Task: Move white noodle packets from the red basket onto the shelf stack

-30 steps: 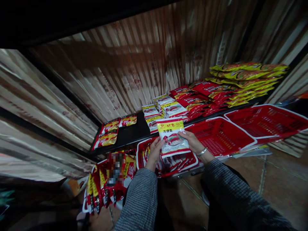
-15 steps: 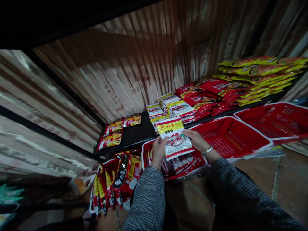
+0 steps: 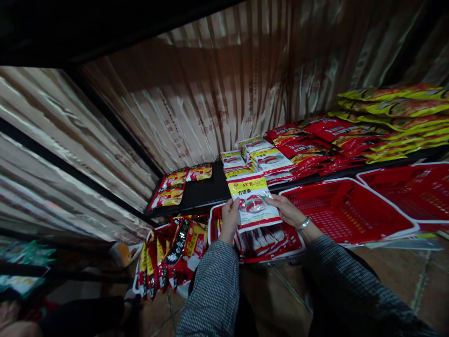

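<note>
A white, yellow and red packet of instant noodles [image 3: 255,206] is held up between my hands, its printed face toward me. My left hand [image 3: 229,217] pinches its left edge, and my right hand [image 3: 286,210] grips the right edge. Beneath it stands a red basket [image 3: 296,252] with a white rim, holding several similar packets partly hidden by the one I hold. Just behind, on the black shelf [image 3: 201,193], lie stacks of matching noodle packets [image 3: 269,159]; the held packet overlaps the front of them.
Left of my basket, another basket holds red and yellow packets [image 3: 187,245]. Small packets [image 3: 168,196] lie at the shelf's left end; red packets [image 3: 329,133] and yellow packets [image 3: 403,112] are stacked rightward. Two more red baskets [image 3: 351,210] stand right. Another person's hand [image 3: 10,311] shows lower left.
The view has turned left, so the shelf and baskets appear farther right. Both hands keep hold of the noodle packet. Another person's hand and dark-clothed limb have come into view at lower left.
</note>
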`<state>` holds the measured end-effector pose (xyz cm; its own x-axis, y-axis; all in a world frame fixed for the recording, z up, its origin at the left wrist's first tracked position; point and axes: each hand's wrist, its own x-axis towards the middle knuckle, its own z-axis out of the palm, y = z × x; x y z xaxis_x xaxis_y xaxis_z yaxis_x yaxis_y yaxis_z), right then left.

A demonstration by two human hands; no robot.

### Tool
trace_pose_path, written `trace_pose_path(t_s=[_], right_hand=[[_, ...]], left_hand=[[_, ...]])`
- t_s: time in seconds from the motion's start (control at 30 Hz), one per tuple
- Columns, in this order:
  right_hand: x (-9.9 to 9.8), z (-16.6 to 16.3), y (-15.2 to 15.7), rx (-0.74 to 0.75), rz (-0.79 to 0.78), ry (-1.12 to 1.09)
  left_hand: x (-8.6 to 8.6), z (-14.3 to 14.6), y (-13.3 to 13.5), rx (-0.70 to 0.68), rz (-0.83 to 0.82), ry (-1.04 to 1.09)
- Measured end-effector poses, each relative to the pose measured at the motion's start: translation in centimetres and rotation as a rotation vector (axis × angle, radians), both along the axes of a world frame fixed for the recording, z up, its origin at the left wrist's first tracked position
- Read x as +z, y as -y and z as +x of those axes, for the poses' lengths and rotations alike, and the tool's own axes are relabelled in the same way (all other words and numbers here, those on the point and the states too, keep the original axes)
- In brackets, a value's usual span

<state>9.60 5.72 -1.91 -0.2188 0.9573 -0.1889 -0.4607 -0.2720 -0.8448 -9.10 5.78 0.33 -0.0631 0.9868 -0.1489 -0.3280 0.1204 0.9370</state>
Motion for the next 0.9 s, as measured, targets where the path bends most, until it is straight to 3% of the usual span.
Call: trace_pose_path(t_s=[0.3, 0.53, 0.9], right_hand=[[0.5, 0.0, -0.6, 0.019, 0.053, -0.022], [0.3, 0.1, -0.7, 0.058, 0.043, -0.02], [-0.1, 0.2, -0.7, -0.038, 0.037, -0.009]], left_hand=[[1.1, 0.1, -0.2, -0.011, -0.017, 0.103], [0.1, 0.3, -0.8, -0.009, -0.005, -0.01], [-0.4, 0.7, -0.2, -0.032, -0.059, 0.002]])
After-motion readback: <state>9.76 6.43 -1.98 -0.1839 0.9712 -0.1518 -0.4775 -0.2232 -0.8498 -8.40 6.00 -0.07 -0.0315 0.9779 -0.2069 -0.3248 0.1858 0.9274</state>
